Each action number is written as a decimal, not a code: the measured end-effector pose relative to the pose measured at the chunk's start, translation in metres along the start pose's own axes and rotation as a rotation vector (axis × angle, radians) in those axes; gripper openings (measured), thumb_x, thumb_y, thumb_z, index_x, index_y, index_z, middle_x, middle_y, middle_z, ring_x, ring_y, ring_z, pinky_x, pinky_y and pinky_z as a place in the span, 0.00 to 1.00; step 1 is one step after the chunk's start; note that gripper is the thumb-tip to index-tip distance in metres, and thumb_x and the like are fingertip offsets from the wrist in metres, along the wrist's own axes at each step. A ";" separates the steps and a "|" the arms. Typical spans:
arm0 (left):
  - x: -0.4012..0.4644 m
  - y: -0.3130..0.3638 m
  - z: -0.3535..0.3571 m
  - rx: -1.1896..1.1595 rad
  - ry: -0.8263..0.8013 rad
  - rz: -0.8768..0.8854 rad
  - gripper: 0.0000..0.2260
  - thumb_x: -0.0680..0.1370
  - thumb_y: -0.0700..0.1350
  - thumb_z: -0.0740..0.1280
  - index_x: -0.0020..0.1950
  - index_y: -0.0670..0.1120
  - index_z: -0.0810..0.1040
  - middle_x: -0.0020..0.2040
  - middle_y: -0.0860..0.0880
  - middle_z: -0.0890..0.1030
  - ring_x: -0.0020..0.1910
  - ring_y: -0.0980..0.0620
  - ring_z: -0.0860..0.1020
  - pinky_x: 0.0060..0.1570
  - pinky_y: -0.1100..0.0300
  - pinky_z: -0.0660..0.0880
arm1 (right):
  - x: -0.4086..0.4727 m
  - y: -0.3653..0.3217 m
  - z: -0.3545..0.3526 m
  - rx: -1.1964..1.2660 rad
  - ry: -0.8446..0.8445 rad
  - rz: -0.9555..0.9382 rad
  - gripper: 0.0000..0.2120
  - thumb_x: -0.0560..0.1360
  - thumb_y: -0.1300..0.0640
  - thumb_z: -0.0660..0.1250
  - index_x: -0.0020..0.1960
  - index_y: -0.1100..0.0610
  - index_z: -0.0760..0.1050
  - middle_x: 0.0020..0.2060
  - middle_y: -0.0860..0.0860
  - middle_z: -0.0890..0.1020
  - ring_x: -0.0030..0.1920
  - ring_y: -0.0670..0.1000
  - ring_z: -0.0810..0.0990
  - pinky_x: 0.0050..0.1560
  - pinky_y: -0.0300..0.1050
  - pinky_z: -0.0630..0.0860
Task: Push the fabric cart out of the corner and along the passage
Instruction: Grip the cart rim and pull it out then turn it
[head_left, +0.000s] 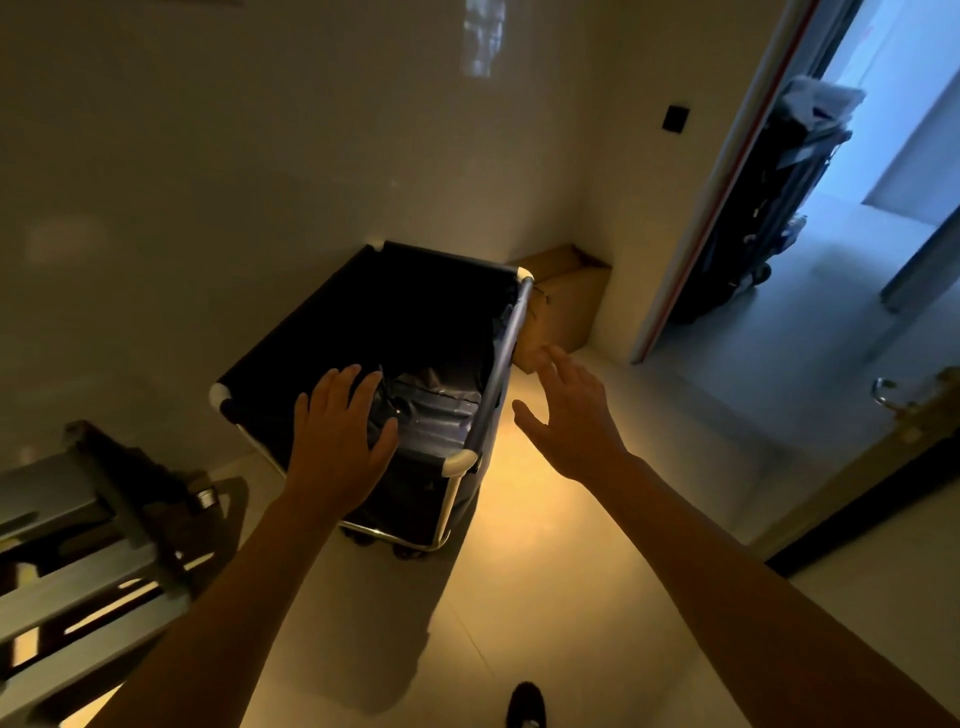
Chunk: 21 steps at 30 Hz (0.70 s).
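The fabric cart (291, 343), a dark cloth bin on a metal frame with white corner caps and small wheels, stands in the corner against the wall. A crumpled dark liner lies inside it. My left hand (337, 436) is spread flat with straight fingers over the cart's near rim; whether it touches the rim I cannot tell. My right hand (571, 410) hovers open to the right of the cart's side rail, apart from it, fingers straight.
A cardboard box (566, 301) sits in the corner behind the cart's right side. A metal ladder-like frame (93, 561) stands at the left. An open doorway at the right shows a loaded trolley (769, 208) in the lit passage. A door with a handle (883, 389) is at the right edge.
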<state>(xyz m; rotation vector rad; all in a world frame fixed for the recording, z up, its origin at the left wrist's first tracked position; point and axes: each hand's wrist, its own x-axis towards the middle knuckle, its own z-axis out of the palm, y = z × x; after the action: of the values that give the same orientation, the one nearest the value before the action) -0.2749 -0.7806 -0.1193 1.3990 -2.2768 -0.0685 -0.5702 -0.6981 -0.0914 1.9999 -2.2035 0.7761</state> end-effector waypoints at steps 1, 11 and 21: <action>0.010 0.001 0.008 -0.002 0.000 -0.009 0.28 0.79 0.61 0.55 0.77 0.52 0.62 0.77 0.46 0.64 0.78 0.43 0.61 0.74 0.36 0.63 | 0.011 0.010 0.005 0.002 -0.013 -0.006 0.32 0.79 0.36 0.61 0.78 0.47 0.61 0.79 0.48 0.65 0.76 0.54 0.67 0.76 0.57 0.65; 0.106 0.034 0.068 0.040 -0.054 -0.099 0.28 0.79 0.61 0.55 0.77 0.51 0.63 0.77 0.46 0.65 0.78 0.44 0.62 0.73 0.37 0.64 | 0.117 0.103 0.044 0.047 -0.097 -0.050 0.33 0.80 0.36 0.60 0.80 0.47 0.58 0.79 0.48 0.64 0.78 0.53 0.64 0.77 0.57 0.64; 0.161 0.054 0.118 0.062 -0.081 -0.182 0.26 0.79 0.58 0.60 0.76 0.51 0.65 0.76 0.46 0.67 0.77 0.44 0.63 0.73 0.37 0.63 | 0.183 0.169 0.087 0.113 -0.179 -0.062 0.33 0.79 0.35 0.59 0.80 0.45 0.57 0.79 0.48 0.63 0.78 0.53 0.64 0.77 0.57 0.64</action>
<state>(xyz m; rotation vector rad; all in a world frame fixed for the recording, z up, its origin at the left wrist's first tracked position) -0.4283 -0.9153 -0.1515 1.6619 -2.2270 -0.1154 -0.7338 -0.8955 -0.1522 2.2630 -2.2225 0.7581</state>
